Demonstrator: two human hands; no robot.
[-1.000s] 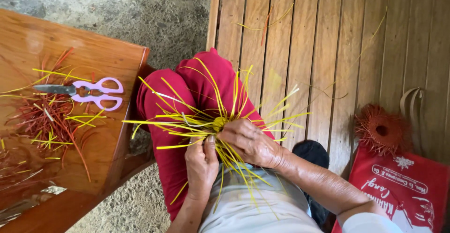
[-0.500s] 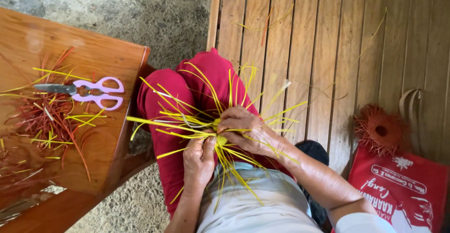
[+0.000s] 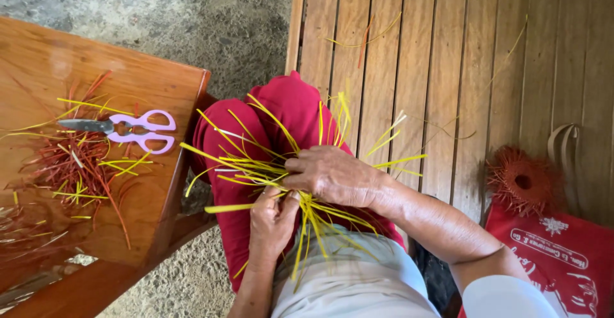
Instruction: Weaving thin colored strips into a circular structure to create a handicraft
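A bundle of yellow straw strips (image 3: 268, 164) fans out over my lap, above my red trousers (image 3: 281, 110). My left hand (image 3: 272, 222) pinches the strips at their crossing point from below. My right hand (image 3: 332, 176) lies over the same spot with its fingers closed on the strips. The strips spread left, upward and down toward my light shirt (image 3: 345, 279).
A wooden table (image 3: 38, 55) at the left carries pink-handled scissors (image 3: 131, 130) and red and yellow strip cuttings (image 3: 80, 164). A red woven round piece (image 3: 521, 180) rests on a red bag (image 3: 556, 260) at the right. Wooden floor planks (image 3: 448, 49) lie ahead.
My right hand has slid left over the bundle's centre, covering the crossing point. The strips have been gathered and shifted slightly; the left hand stays below.
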